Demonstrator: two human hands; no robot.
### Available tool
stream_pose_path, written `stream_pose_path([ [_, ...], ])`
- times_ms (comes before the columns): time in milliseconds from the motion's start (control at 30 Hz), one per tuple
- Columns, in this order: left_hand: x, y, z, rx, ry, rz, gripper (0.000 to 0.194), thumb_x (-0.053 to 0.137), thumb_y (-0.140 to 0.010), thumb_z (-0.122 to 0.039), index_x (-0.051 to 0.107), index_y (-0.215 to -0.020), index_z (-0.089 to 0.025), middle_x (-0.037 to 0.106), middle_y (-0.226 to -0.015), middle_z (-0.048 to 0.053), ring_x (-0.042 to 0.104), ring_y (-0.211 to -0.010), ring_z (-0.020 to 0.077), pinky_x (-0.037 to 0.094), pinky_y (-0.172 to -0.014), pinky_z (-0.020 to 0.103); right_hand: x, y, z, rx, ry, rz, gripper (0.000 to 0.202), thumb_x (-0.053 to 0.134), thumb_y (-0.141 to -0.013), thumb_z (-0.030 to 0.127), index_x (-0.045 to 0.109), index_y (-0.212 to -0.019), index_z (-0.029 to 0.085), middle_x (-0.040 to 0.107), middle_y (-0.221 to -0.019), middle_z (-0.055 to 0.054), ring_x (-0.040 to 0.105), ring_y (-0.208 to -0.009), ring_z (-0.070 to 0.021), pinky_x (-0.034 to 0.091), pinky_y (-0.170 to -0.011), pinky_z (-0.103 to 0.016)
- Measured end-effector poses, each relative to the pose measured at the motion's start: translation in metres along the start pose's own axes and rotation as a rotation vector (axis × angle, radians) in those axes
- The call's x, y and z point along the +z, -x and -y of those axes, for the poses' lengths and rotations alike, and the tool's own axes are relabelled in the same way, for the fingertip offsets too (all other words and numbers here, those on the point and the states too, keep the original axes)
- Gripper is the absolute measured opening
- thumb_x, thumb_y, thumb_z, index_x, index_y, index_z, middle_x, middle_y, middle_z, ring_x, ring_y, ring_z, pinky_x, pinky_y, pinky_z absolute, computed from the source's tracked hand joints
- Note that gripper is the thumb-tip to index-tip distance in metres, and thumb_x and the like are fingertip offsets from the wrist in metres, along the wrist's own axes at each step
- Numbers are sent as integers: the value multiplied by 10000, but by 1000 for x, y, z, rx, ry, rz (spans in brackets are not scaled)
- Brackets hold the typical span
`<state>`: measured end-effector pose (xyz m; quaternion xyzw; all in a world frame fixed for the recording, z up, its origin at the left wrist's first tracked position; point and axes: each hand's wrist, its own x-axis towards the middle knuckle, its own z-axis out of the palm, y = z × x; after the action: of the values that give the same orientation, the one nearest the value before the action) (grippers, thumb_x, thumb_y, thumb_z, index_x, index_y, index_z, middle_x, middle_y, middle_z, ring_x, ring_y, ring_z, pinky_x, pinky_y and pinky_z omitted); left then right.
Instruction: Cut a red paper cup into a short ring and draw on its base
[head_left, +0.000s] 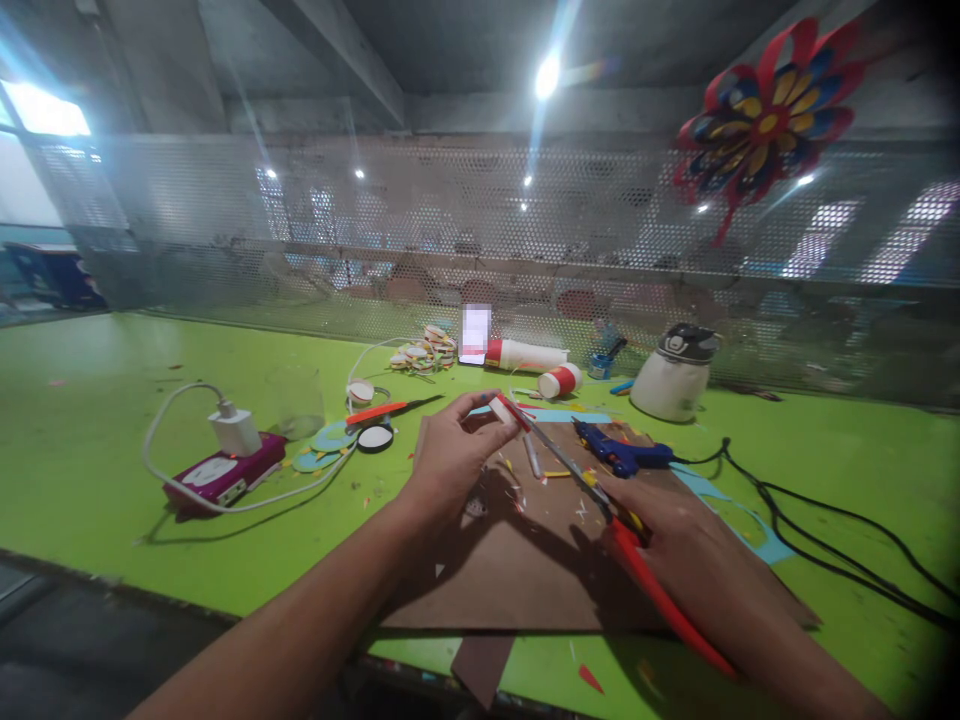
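Observation:
My left hand (456,452) pinches a small white and red piece (504,410), probably paper, above a brown board (517,590). In my right hand (660,530) is a pair of scissors (637,575) with red handles. Their blades point up and left, with the tips at the red edge of the small piece; whether they touch it I cannot tell. Under both hands the board carries small paper scraps and a thin pale stick (532,455). A blue glue gun (619,447) lies on the board just beyond my right hand.
To the left, a purple power strip (225,475) holds a white charger with a looping cable. An orange-handled knife (382,412) lies near round discs. Paper cups (560,380), a lit phone (474,335) and a white jug (670,385) stand or lie behind. Black cord (817,500) runs right.

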<state>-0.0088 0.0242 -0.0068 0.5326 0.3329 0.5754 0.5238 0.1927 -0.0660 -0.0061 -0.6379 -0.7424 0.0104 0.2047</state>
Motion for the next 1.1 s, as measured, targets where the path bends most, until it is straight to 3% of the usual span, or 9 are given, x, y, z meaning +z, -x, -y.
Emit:
stream_pose_path([
  [567, 1, -1, 2, 8, -13, -22, 478, 797, -682, -239, 664, -1133, -147, 746, -988, 132, 684, -979, 247, 503, -872, 359, 3, 0, -3, 21, -3, -8, 275, 464, -824, 322, 710, -925, 254, 762, -930, -50, 684, -845, -270, 490, -720, -367],
  [767, 0, -3, 6, 38, -54, -32, 472, 807, -668, -226, 671, -1114, -159, 748, -985, 122, 690, -961, 246, 515, -870, 370, 4, 2, 0, 27, 7, -21, 266, 455, -831, 331, 706, -868, 250, 759, -997, -49, 681, -873, -271, 494, -733, -370],
  [900, 1, -2, 5, 31, -36, -13, 491, 797, -678, -216, 655, -1144, -155, 746, -987, 129, 694, -937, 249, 520, -868, 391, 6, 0, -5, 35, -8, -46, 321, 459, -833, 323, 724, -1002, 257, 760, -1028, -47, 686, -911, -273, 501, -768, -371],
  [1100, 3, 0, -1, 35, 25, -5, 549, 793, -671, -172, 622, -1191, -142, 735, -1031, 127, 686, -943, 225, 524, -857, 356, 12, -13, -34, 31, 43, -125, 353, 511, -841, 297, 713, -1127, 259, 763, -1023, -68, 693, -888, -256, 501, -749, -322],
])
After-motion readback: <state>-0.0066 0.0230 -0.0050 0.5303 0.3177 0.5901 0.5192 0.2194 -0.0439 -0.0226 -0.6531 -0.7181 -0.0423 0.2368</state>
